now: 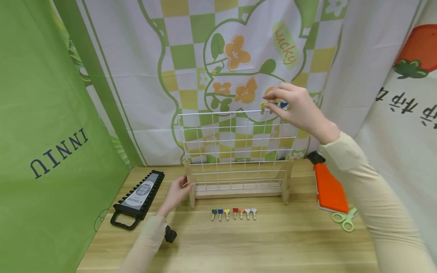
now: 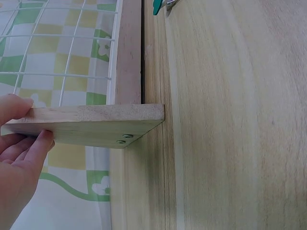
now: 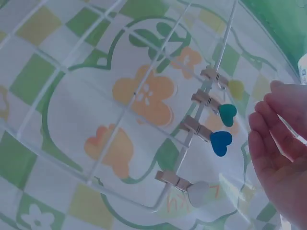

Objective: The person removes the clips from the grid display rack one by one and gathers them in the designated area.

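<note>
A white wire grid (image 1: 230, 140) stands upright in a wooden stand (image 1: 239, 192). My left hand (image 1: 176, 194) grips the stand's left leg (image 2: 96, 120), thumb on one side and fingers on the other. My right hand (image 1: 293, 104) is at the right part of the grid's top wire, fingertips beside a yellow heart clothespin (image 3: 235, 89) and slightly apart from it. Green (image 3: 227, 115), blue (image 3: 221, 143) and white (image 3: 198, 193) heart clothespins are also clipped on that wire. Several more heart clothespins (image 1: 227, 214) lie in a row before the stand.
To the left lies a black toothed rack (image 1: 140, 197) with a handle. On the right are an orange flat case (image 1: 329, 187) and light green scissors (image 1: 345, 219). A patterned curtain (image 1: 184, 57) hangs close behind the grid, with a green cloth (image 1: 51, 132) at left.
</note>
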Tool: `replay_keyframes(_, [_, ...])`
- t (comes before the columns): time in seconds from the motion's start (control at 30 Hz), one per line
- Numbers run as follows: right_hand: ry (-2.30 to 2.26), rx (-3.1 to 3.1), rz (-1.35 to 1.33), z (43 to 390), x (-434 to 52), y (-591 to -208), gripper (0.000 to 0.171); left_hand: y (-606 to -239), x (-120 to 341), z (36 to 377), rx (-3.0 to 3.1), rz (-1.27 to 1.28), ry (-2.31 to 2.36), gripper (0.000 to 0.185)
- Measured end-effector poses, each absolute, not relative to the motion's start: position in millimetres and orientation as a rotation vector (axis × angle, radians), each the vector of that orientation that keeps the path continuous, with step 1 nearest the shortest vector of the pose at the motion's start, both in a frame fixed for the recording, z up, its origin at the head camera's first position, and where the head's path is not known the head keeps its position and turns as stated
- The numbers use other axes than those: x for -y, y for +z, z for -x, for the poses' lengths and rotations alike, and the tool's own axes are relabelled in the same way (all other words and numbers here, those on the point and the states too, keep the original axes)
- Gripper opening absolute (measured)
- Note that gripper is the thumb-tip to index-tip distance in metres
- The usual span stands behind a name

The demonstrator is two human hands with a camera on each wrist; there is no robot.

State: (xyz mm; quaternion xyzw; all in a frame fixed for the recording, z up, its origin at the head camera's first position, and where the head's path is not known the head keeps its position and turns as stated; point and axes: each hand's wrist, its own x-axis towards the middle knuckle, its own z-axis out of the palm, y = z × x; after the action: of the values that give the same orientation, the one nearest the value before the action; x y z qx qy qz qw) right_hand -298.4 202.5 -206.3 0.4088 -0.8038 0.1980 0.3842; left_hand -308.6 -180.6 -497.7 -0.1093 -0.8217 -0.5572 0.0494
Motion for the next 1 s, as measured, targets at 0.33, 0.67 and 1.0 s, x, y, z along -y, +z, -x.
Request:
replay_keyframes(0.33, [0.29, 2.232, -1.052, 316.2, -201.4, -198.4, 0.009, -497.9, 181.7, 307.8, 2.501, 0.35, -1.715, 0.049])
replay_keyframes(0.67, [0.325, 2.152, -1.095, 317.6, -201.2, -202.1, 0.007, -495.4, 180.9, 307.4, 2.486, 0.354, -1.71, 0.048])
replay_keyframes(1.0, [0.334, 2.068, -1.125, 312.5, -198.8, -202.2, 0.008, -487.7, 179.0, 301.6, 2.49, 0.354, -1.708, 0.047])
